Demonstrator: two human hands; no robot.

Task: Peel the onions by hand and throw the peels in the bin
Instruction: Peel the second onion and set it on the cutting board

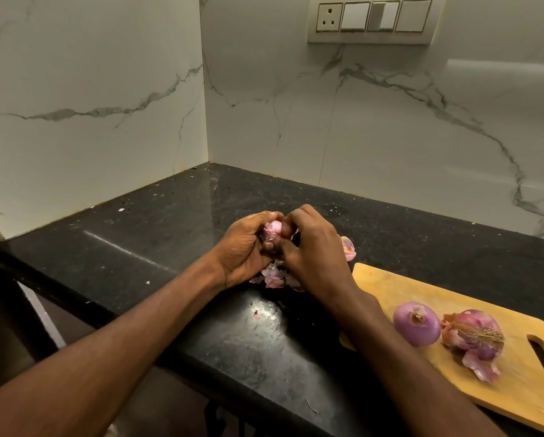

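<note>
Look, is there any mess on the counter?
Yes. Loose pink onion peels lie in a heap on the black counter under the hands, not in a bin, and a small scrap sits nearer the edge. The left hand and right hand hold an onion mid-peel, so that looks normal.

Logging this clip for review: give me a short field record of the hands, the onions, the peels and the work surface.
left hand: left hand grips held onion
right hand: right hand pinches at the same onion
peels: peel pile on counter beneath the hands
board: cutting board at right
on board: peeled onion; beside it unpeeled onion, skin loose
bin: not in view
</note>
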